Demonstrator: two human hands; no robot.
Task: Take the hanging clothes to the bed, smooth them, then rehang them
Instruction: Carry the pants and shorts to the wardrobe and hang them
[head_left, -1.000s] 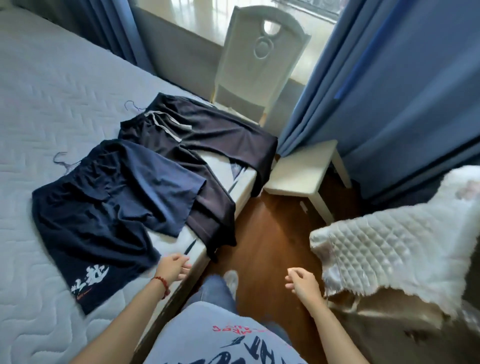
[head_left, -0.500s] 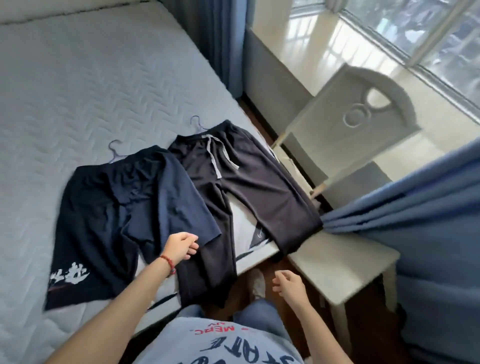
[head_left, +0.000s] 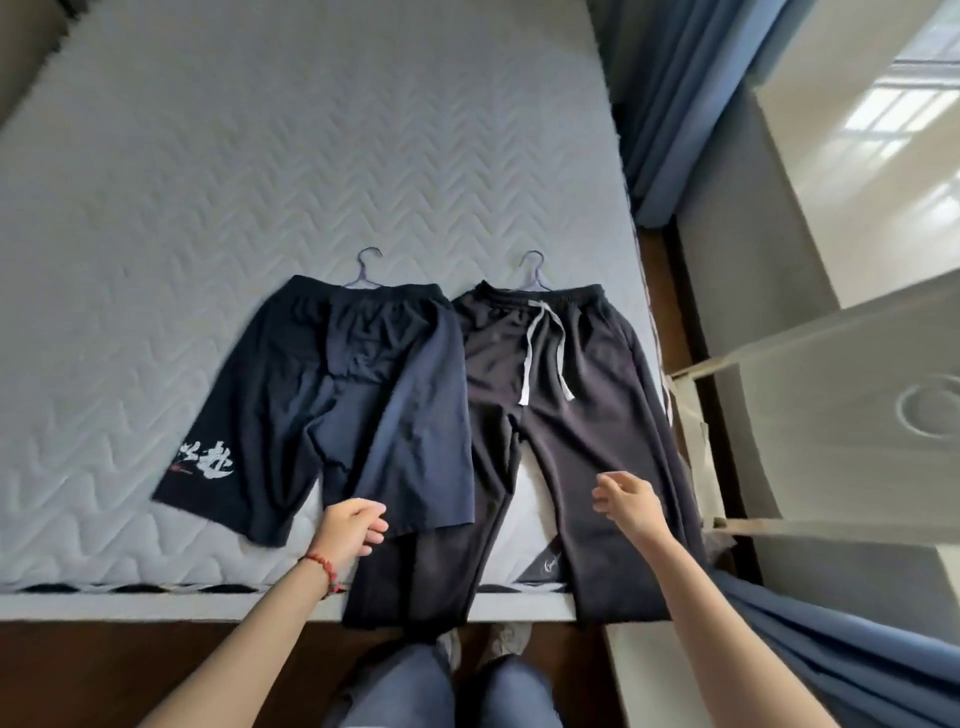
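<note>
Standing square to the bed (head_left: 208, 156), a person reaches both hands toward two garments laid side by side near its edge, where a second ago the view ran slantwise toward a chair and curtain; the person has turned to face the work. The left hand (head_left: 353, 530), a red bead bracelet at the wrist, now sits at the hem of the navy shorts (head_left: 363, 405), fingers loosely curled; whether it has hold of the cloth cannot be told. The right hand (head_left: 626, 501) has risen over a leg of the black trousers (head_left: 571, 415), fingers relaxed and holding nothing. Both garments lie flat with hangers' hooks showing at the waistbands, and the trouser legs drape over the mattress edge. Carrying looks done and smoothing appears to be under way, with the folded shorts leg the likely next target and rehanging yet to come
</note>
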